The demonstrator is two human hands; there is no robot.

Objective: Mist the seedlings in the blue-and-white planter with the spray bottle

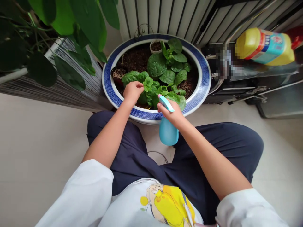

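A large round white planter with a blue patterned rim (203,78) stands on the floor in front of my knees, filled with dark soil and leafy green plants (167,67). My left hand (132,91) is curled over the near-left leaves, its fingers closed on a leaf. My right hand (171,114) grips a light blue spray bottle (167,132) by the neck at the planter's near rim, with the nozzle pointed toward the leaves. A small pot (155,46) sits at the back of the soil.
A big-leafed plant (71,37) overhangs at the upper left above a striped wall. A yellow bottle (264,47) lies on a dark metal rack at the right. White railings stand behind the planter. A cable lies on the pale tiled floor between my legs.
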